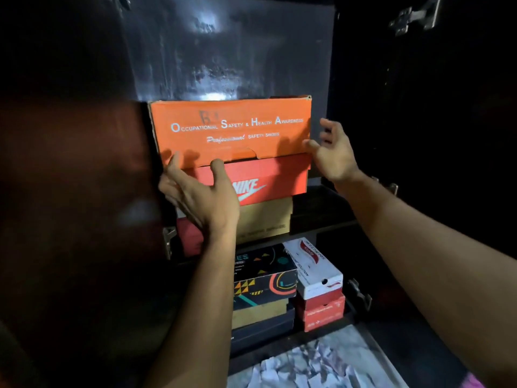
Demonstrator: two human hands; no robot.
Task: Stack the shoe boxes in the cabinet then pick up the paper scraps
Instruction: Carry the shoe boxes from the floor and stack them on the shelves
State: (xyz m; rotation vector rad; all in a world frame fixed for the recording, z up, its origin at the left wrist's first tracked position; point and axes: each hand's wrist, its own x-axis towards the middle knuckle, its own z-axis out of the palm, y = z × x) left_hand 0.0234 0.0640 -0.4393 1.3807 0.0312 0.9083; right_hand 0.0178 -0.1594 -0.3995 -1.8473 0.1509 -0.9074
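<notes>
Left hand (200,196), right hand (334,152), flanking orange box (232,130)

Home storage: shoe boxes (230,130), cabinet (229,46)

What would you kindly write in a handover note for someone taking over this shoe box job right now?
Left hand: open, fingers spread at the lower front of the orange safety shoe box.
Right hand: open, at that box's right end.
Boxes: the orange safety shoe box sits on top of the red Nike box, which rests on a tan box, on the upper shelf. More boxes, including a white Skechers box, are stacked on the lower shelf.
Done: top box placed.
Left: paper scraps lie on the floor below, not yet picked up.
</notes>
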